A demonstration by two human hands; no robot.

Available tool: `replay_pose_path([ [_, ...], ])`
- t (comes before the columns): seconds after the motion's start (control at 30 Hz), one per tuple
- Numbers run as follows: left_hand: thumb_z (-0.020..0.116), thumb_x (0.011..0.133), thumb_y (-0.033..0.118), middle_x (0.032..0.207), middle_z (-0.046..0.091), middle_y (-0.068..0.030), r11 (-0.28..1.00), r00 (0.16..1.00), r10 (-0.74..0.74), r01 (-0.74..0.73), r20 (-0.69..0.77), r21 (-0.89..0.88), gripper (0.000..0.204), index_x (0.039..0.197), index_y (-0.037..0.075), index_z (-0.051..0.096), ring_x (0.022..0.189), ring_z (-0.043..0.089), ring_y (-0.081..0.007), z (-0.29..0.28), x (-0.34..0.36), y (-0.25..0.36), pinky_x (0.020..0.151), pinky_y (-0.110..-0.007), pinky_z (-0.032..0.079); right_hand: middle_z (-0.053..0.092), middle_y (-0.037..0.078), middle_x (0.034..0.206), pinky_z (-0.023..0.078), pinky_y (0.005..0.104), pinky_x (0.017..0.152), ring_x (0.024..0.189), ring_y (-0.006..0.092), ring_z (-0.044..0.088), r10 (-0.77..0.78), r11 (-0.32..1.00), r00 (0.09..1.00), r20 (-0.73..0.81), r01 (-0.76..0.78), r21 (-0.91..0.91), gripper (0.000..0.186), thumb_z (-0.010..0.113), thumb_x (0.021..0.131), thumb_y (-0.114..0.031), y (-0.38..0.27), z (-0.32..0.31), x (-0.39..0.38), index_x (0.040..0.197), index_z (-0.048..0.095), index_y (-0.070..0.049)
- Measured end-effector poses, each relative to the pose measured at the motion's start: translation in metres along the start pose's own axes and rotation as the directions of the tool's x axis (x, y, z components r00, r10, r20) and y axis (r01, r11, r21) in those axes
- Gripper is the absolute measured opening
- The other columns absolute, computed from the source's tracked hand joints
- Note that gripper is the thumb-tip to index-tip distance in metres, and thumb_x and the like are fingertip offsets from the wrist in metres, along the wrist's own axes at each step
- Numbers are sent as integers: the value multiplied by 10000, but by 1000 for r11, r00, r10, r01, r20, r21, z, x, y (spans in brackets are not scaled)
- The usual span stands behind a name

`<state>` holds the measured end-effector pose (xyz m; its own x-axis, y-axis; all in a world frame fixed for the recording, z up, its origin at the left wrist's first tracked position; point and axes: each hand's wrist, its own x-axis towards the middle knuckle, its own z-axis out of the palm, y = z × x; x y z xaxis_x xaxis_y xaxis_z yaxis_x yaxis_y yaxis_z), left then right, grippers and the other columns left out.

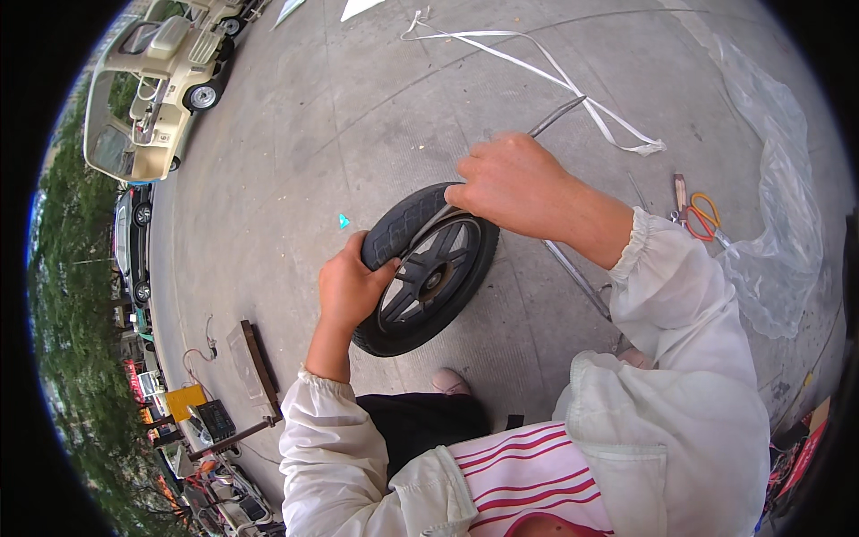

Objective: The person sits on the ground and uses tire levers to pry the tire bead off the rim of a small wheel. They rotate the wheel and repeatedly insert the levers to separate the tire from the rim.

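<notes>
A small black wheel with a spoked hub [436, 279] is held tilted in front of me, above the concrete. My left hand [351, 285] grips the left side of its tyre [394, 228], with the thumb on the inner edge by the rim. Wrapped in my right hand [519, 183] is a metal tyre lever [559, 115]. One end of the lever lies between tyre and rim at the top of the wheel; the other sticks out beyond my fist to the upper right. My right hand covers the lever's middle and part of the tyre.
On the ground to the right lie a metal bar [577, 279], orange-handled scissors [704, 213], a tool handle [680, 191] and a crumpled clear plastic sheet [774, 192]. White strapping [528, 45] lies ahead. A cream cart [148, 107] and dark car [128, 234] stand left. A shoe [450, 382] is below the wheel.
</notes>
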<state>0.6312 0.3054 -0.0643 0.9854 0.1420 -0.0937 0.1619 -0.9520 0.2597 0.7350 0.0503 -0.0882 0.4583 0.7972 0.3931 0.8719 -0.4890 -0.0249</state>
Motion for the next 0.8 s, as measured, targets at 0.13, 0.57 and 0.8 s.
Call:
replay_pose_path([
  [0.13,783,743,293,859,708,-183,1000,1000,1,-1,1,18,461,1114,54,649,828,692,-364,1,0,1,746,-415,533,652,29,683,507,331,568,752,199,687,-27,999,988,155,31,-27,24,680,711,-158,-1,-14,24,702,699,-146],
  [0.57,798,740,294,880,711,-191,1000,1000,1,-1,5,-4,506,1143,31,641,844,697,-362,2,2,-5,752,-406,539,698,-6,744,490,316,612,804,178,687,-133,976,931,339,182,-118,34,698,744,-169,-24,-30,53,737,728,-154],
  [0.8,802,762,378,989,705,-222,993,996,-84,86,25,-81,667,1241,-28,578,930,694,-354,4,8,-26,803,-391,533,631,26,787,456,301,609,801,181,631,-54,996,990,131,63,-66,218,685,764,-188,-49,10,12,971,702,-119],
])
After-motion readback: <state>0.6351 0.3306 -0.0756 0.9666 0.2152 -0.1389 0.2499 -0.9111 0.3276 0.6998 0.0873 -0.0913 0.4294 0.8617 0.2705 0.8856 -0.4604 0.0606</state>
